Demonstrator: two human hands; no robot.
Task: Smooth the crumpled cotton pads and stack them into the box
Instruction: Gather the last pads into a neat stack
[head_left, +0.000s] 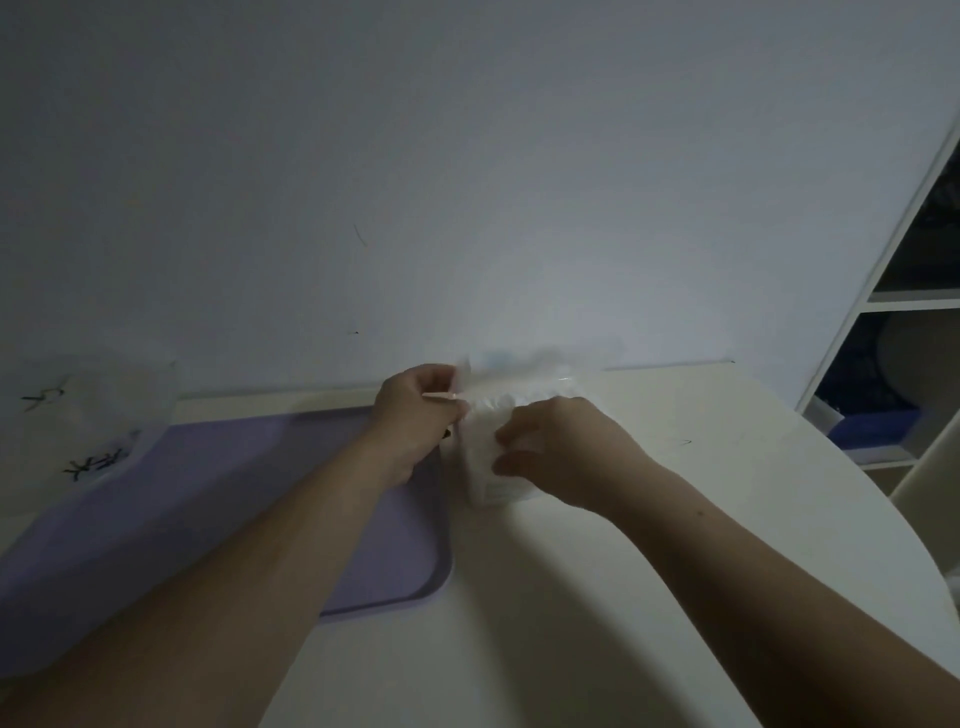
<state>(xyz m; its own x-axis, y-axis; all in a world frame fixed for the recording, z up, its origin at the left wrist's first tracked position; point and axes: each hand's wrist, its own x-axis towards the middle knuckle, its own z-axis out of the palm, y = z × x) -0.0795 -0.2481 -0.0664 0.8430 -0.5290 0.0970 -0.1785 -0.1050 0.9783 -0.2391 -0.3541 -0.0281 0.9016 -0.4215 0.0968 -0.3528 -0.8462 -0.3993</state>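
My left hand (415, 410) pinches a thin white piece (461, 379) above the box (485, 488); right hand (550, 452) clasps its side; stacking seems nearly done

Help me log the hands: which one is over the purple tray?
The left hand, above the purple tray, pinching a thin white piece; the right hand grips the box over the white table.

Left hand (415, 410) and right hand (561, 457) grip the box (480, 480) beside a tray (374, 551).
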